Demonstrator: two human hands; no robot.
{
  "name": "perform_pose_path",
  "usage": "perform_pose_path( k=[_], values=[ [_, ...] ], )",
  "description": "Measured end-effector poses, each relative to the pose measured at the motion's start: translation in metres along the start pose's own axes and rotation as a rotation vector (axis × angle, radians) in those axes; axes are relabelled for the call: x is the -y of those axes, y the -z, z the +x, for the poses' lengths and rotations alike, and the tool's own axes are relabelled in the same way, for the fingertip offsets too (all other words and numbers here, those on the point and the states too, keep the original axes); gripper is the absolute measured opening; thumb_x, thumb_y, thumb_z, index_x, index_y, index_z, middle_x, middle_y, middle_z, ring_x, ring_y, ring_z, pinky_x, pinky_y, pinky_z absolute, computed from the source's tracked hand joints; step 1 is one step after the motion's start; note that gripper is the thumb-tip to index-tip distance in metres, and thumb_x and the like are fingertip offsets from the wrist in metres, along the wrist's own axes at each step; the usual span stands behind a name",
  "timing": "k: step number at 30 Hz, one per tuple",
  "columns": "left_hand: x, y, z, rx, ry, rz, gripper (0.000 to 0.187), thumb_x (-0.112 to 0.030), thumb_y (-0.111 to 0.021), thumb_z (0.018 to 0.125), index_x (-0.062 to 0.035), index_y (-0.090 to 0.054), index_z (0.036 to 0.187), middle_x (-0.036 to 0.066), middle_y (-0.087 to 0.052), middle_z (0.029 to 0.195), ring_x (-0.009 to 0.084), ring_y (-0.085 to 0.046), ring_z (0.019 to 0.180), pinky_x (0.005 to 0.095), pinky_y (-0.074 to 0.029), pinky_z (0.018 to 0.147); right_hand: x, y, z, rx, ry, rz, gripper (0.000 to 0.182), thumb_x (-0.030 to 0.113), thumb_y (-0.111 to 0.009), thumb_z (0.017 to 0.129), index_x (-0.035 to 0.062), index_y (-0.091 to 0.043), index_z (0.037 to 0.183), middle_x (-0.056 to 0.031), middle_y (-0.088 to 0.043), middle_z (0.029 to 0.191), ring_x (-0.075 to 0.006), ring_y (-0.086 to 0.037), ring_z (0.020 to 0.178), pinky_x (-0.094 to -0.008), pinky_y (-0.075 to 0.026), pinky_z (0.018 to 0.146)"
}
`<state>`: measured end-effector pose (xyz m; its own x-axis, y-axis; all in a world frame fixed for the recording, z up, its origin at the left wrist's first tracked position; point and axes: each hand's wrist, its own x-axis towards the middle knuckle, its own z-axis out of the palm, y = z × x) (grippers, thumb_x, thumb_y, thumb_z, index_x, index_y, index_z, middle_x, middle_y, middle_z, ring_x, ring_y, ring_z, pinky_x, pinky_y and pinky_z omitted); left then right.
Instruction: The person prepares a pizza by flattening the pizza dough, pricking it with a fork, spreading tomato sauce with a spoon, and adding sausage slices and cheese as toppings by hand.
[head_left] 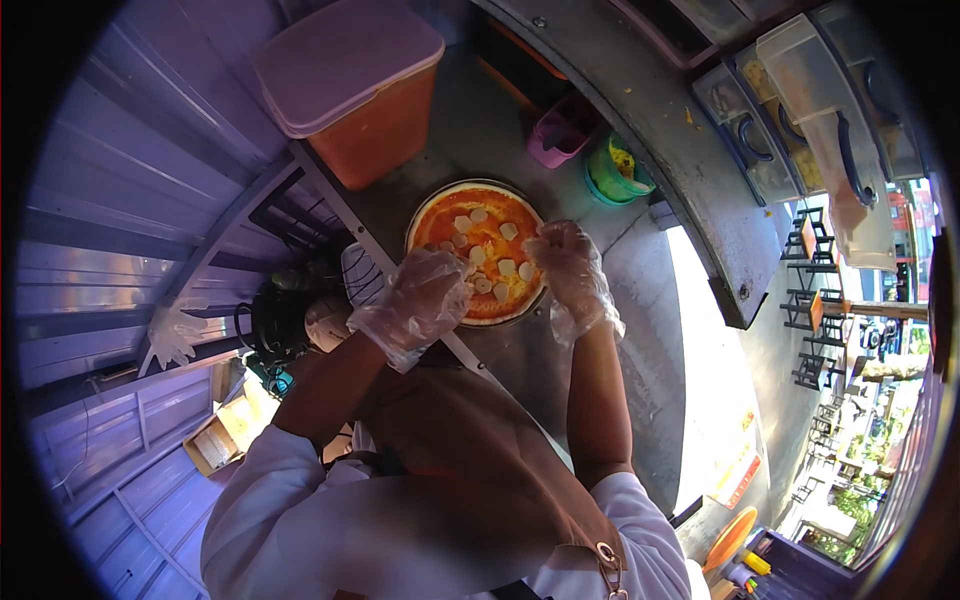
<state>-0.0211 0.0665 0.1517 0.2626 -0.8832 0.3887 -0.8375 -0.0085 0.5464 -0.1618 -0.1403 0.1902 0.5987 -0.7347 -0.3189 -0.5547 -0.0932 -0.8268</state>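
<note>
A round pizza base point(437, 220) spread with red-orange sauce lies in a thin-rimmed pan on the metal counter. Pale round slices point(508, 231) and some yellowish shreds are scattered over its middle. My left hand point(430, 288), in a clear plastic glove, is over the lower left edge of the pizza with its fingers curled in. On the right edge, my right hand point(570, 262), gloved the same way, has thumb and fingers pinched together. What either hand holds, if anything, is hidden by the fingers and the wrinkled plastic.
Beyond the pizza stands a large orange lidded tub point(375, 125). A pink container point(560, 132) and a green tub point(615, 170) with yellow contents sit under a raised metal shelf point(665, 140). Clear lidded boxes point(815, 110) rest on that shelf. Cables and dark items crowd the left.
</note>
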Motion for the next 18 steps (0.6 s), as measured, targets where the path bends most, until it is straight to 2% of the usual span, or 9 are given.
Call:
perform_pose_path(
  k=[2,5,8,10,11,13,14,16,18],
  values=[
    [0.003,0.005,0.007,0.053,-0.051,0.038,0.047,-0.001,-0.071,0.08,-0.0054,-0.064,0.126,0.013,-0.064,0.112,0.0314,-0.057,0.111,0.0409,-0.052,0.092,-0.001,0.0,0.01,0.037,0.014,0.085,0.033,0.02,-0.07,0.091,-0.001,-0.065,0.116,-0.0129,-0.072,0.1,-0.0206,-0.069,0.089,-0.0332,-0.055,0.08],
    [-0.003,0.004,0.017,-0.041,0.099,-0.088,0.046,-0.002,-0.069,0.084,-0.0045,-0.062,0.13,0.014,-0.065,0.114,0.0271,-0.059,0.107,0.0366,-0.053,0.091,0.028,-0.002,0.004,0.202,-0.127,0.107,0.037,0.022,-0.073,0.09,-0.0001,-0.065,0.119,-0.0123,-0.071,0.105,-0.0182,-0.067,0.089,-0.0326,-0.055,0.077],
    [-0.019,-0.011,0.043,-0.28,0.207,-0.419,0.037,-0.002,-0.067,0.089,-0.0017,-0.065,0.125,0.012,-0.068,0.111,0.0198,-0.063,0.1,0.0315,-0.053,0.091,0.004,-0.015,0.006,0.247,-0.133,0.463,0.039,0.02,-0.071,0.09,0.0,-0.064,0.123,-0.013,-0.07,0.111,-0.0197,-0.067,0.095,-0.0346,-0.054,0.082],
    [-0.018,-0.017,0.06,-0.128,0.443,-0.775,0.028,-0.001,-0.068,0.091,0.0011,-0.068,0.119,0.009,-0.07,0.104,0.015,-0.065,0.094,0.0277,-0.053,0.087,-0.025,-0.018,0.008,-0.041,0.792,-0.645,0.029,0.013,-0.065,0.094,-0.0028,-0.066,0.118,-0.0117,-0.067,0.115,-0.0184,-0.065,0.102,-0.0282,-0.052,0.091],
    [-0.015,-0.014,0.063,-0.131,0.439,-0.77,0.028,-0.001,-0.068,0.091,0.0011,-0.068,0.119,0.009,-0.07,0.104,0.015,-0.065,0.094,0.0277,-0.053,0.087,-0.028,-0.021,0.015,-0.045,0.799,-0.643,0.029,0.013,-0.065,0.094,-0.0028,-0.066,0.118,-0.0117,-0.067,0.115,-0.0184,-0.065,0.102,-0.0282,-0.052,0.091],
    [-0.011,-0.011,0.066,-0.023,0.427,-0.865,0.019,-0.002,-0.067,0.093,0.0035,-0.07,0.111,0.009,-0.07,0.102,0.0133,-0.066,0.095,0.0275,-0.054,0.085,-0.02,-0.028,0.021,0.254,0.003,0.38,0.026,0.009,-0.065,0.089,-0.0026,-0.068,0.112,-0.0129,-0.067,0.12,-0.0237,-0.065,0.11,-0.0296,-0.052,0.093],
    [-0.01,-0.01,0.068,-0.016,0.42,-0.863,0.019,-0.002,-0.067,0.093,0.0035,-0.07,0.111,0.009,-0.07,0.102,0.0133,-0.066,0.095,0.0275,-0.054,0.085,-0.019,-0.026,0.021,0.247,0.006,0.385,0.026,0.009,-0.065,0.089,-0.0026,-0.068,0.112,-0.0129,-0.067,0.12,-0.0237,-0.065,0.11,-0.0296,-0.052,0.093],
    [-0.004,-0.007,0.068,-0.099,0.431,-0.713,0.016,0.0,-0.068,0.091,0.0035,-0.07,0.106,0.009,-0.07,0.102,0.0119,-0.067,0.092,0.026,-0.055,0.08,-0.015,-0.02,0.019,0.199,0.541,-0.133,0.033,0.005,-0.064,0.086,-0.0043,-0.064,0.118,-0.0131,-0.068,0.117,-0.0231,-0.065,0.109,-0.0298,-0.052,0.092],
    [0.007,0.0,0.068,-0.162,0.501,-0.796,0.016,0.0,-0.07,0.088,0.002,-0.071,0.104,0.009,-0.07,0.1,0.0136,-0.067,0.09,0.0277,-0.055,0.079,-0.003,-0.019,0.022,0.177,0.354,0.088,0.031,0.004,-0.063,0.087,-0.0045,-0.063,0.117,-0.0119,-0.069,0.113,-0.0209,-0.065,0.104,-0.0294,-0.052,0.09]
  ],
)
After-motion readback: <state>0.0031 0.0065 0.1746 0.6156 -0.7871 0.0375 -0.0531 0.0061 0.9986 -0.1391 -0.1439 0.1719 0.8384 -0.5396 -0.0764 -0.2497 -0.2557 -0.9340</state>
